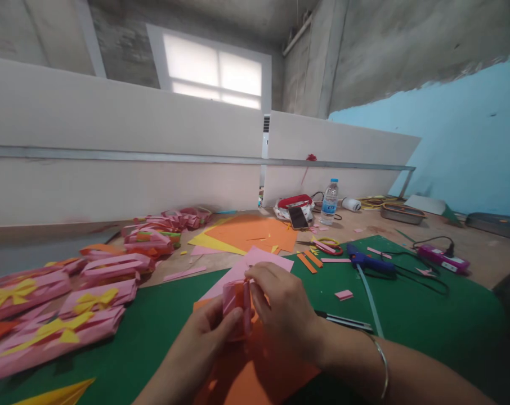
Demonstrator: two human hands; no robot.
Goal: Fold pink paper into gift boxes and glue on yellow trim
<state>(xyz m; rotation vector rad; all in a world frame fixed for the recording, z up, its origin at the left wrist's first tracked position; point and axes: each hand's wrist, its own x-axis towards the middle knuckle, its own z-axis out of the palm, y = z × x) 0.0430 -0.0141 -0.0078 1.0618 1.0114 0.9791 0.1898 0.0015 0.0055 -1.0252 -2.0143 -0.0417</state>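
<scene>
A small folded pink paper piece with an orange patch point(237, 292) is upright in front of me. My left hand point(210, 326) grips it from the left, thumb across its front. At its top right edge, the fingers of my right hand point(276, 298) are bent and pinched together on the paper. Under both hands lie an orange paper sheet point(242, 377) and a pink paper sheet point(274, 257). A craft knife point(348, 321) rests partly behind my right forearm. My right palm side and some fingertips are hidden.
Pink paper pieces with yellow bows point(90, 301) are piled at left. A blue glue gun point(371, 263), scissors point(329, 246), orange strips point(308, 262) and a purple power strip point(443, 259) lie at right. Behind stand a water bottle point(330, 203), a phone point(298, 218) and orange sheets point(255, 232).
</scene>
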